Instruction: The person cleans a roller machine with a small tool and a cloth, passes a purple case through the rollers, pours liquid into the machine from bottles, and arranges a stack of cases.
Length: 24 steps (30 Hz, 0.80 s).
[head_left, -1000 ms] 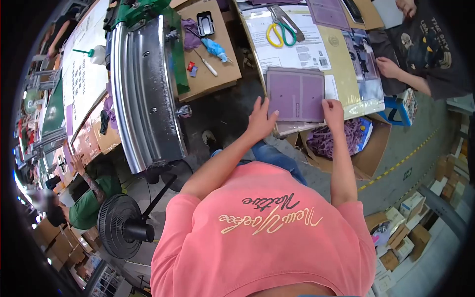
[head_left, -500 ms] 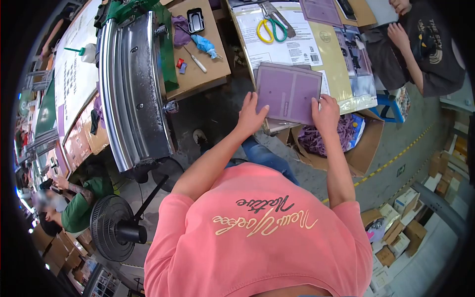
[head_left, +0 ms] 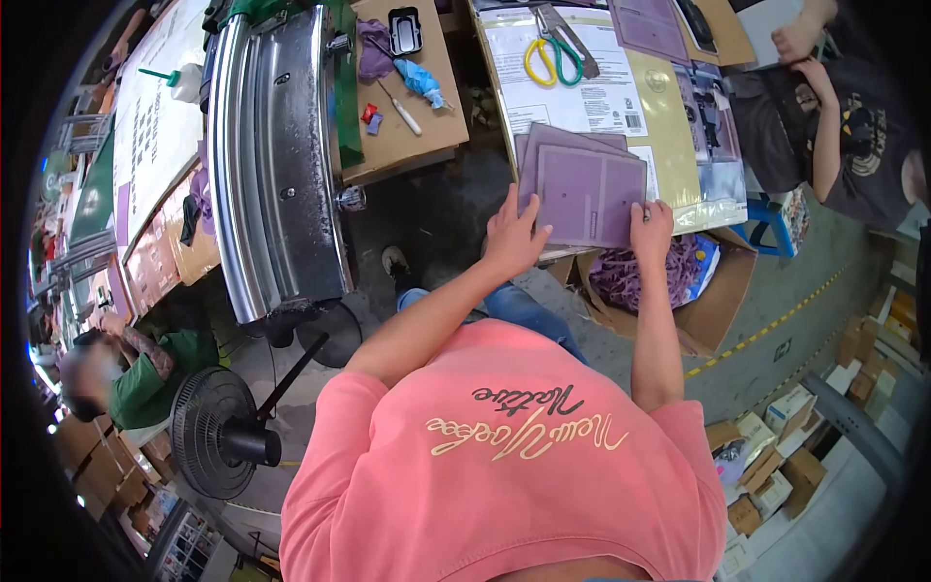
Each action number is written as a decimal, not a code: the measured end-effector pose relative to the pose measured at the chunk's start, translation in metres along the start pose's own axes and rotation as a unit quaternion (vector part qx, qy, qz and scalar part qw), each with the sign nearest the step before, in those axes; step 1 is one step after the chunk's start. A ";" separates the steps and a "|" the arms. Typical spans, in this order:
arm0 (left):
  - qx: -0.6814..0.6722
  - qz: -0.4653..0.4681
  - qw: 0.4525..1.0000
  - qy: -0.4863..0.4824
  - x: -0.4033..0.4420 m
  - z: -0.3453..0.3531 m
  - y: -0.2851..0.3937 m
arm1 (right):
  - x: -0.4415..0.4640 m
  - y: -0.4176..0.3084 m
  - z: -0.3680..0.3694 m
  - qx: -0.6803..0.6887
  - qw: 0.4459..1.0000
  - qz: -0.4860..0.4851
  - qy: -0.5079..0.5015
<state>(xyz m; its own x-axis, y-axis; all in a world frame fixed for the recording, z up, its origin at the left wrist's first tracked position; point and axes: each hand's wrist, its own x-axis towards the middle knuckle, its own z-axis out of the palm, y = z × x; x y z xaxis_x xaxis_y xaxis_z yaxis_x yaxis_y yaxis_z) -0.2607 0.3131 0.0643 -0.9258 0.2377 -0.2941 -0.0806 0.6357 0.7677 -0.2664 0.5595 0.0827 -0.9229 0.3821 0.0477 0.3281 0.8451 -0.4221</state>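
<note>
A few flat purple sheets (head_left: 592,199) lie stacked and fanned out at the near edge of the right-hand table. At their left edge is my left hand (head_left: 517,233), its fingers spread and touching the stack. My right hand (head_left: 651,233) pinches the lower right corner of the top sheet. Beyond the stack, scissors (head_left: 553,63) with yellow and green handles rest on a printed white sheet (head_left: 606,107). Another purple sheet (head_left: 650,27) lies farther back.
A metal machine (head_left: 281,175) stands at left, beside a cardboard-topped surface (head_left: 432,145) with small tools. A box of purple scraps (head_left: 645,281) sits below the table. A co-worker (head_left: 853,136) is at right, another (head_left: 155,373) at lower left. A black fan (head_left: 218,432) stands nearby.
The top sheet has shifted right relative to the sheets beneath, which now show at its left. Both hands moved with it. The right co-worker's hands have come together.
</note>
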 end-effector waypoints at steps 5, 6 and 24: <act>0.057 0.028 0.998 -0.009 0.005 -0.008 0.004 | 0.010 -0.003 -0.009 -0.077 0.994 -0.074 -0.019; 0.058 0.028 0.998 -0.012 0.005 -0.011 0.006 | 0.008 -0.004 -0.013 -0.102 0.989 -0.100 -0.031; -0.410 -0.044 0.900 0.140 -0.013 -0.094 0.063 | -0.017 -0.040 -0.104 0.642 0.737 0.126 -0.169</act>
<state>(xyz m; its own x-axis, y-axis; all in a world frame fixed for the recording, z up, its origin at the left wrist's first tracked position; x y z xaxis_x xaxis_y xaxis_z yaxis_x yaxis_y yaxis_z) -0.2882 0.2806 0.1699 -0.9500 -0.0545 -0.3076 -0.2977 -0.1404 0.9443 -0.2429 0.5574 0.1928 -0.9340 0.1688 -0.3148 0.2360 -0.3700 -0.8986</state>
